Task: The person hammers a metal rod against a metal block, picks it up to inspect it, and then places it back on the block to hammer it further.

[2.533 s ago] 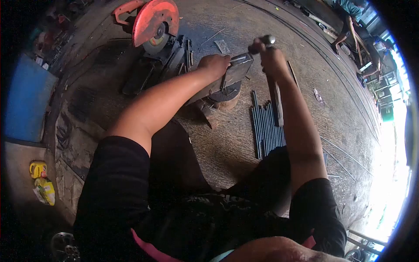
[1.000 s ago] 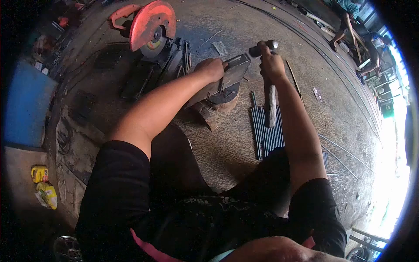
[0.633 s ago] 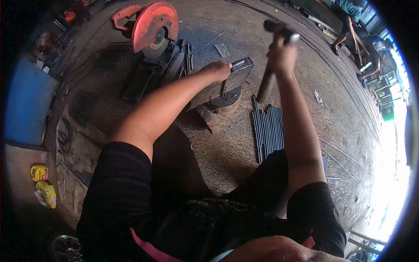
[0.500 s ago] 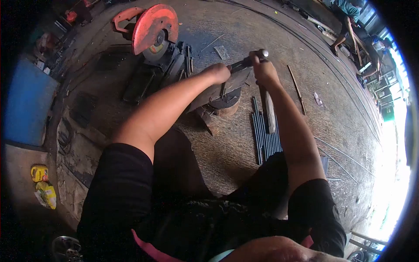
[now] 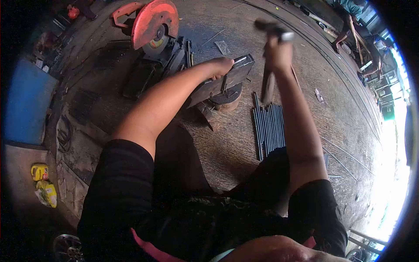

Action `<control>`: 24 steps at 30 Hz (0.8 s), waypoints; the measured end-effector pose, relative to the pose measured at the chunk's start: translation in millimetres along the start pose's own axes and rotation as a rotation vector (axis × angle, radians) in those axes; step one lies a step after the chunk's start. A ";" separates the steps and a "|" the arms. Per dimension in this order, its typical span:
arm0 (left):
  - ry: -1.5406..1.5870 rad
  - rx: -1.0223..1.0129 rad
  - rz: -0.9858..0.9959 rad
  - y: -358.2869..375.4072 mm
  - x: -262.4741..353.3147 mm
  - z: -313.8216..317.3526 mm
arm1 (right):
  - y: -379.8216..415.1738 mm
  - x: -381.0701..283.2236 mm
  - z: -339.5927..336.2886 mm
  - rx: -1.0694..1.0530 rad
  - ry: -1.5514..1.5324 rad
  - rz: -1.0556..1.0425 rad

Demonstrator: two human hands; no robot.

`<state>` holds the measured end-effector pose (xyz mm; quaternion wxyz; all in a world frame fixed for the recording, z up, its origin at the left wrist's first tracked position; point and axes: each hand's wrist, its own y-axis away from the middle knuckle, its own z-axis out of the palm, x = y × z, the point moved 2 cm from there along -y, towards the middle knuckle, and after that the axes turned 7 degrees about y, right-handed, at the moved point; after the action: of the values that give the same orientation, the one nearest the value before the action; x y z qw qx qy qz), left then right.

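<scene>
My right hand (image 5: pixel 278 54) is closed around a hammer, raised to the right of the metal piece; the hammer's head (image 5: pixel 279 33) is blurred and its wooden handle (image 5: pixel 268 87) points down. My left hand (image 5: pixel 221 67) is closed at a metal rod (image 5: pixel 241 60) lying along the top of a dark metal block (image 5: pixel 238 75). This block slants over a round wooden stump (image 5: pixel 228 103). How far the rod runs under my left hand is hidden.
A red cut-off saw (image 5: pixel 152 26) stands at the upper left. Several cut metal rods (image 5: pixel 269 131) lie on the floor (image 5: pixel 227 153) right of the stump. Long rods stretch across the right side. A person (image 5: pixel 349 26) is at the upper right.
My right hand has lifted the hammer up and to the right, away from the metal block. The rod by my left hand now shows clearly. My left hand has barely moved.
</scene>
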<state>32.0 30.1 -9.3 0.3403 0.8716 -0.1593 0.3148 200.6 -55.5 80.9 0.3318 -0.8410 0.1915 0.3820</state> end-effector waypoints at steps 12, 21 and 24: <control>0.023 -0.033 0.112 -11.5 -9.7 8.8 | -2.9 -24.3 -34.2 -0.165 -0.045 0.101; -0.192 0.182 0.286 -3.9 -7.1 5.8 | 33.6 27.7 30.3 -0.406 0.558 0.159; -0.382 0.199 0.390 -26.5 -16.9 8.6 | 26.5 24.8 20.4 -0.462 0.418 0.271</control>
<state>36.1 44.3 -38.4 0.1502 0.8971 -0.3535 0.2184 190.5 -61.6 40.9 0.0321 -0.9210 0.2739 0.2753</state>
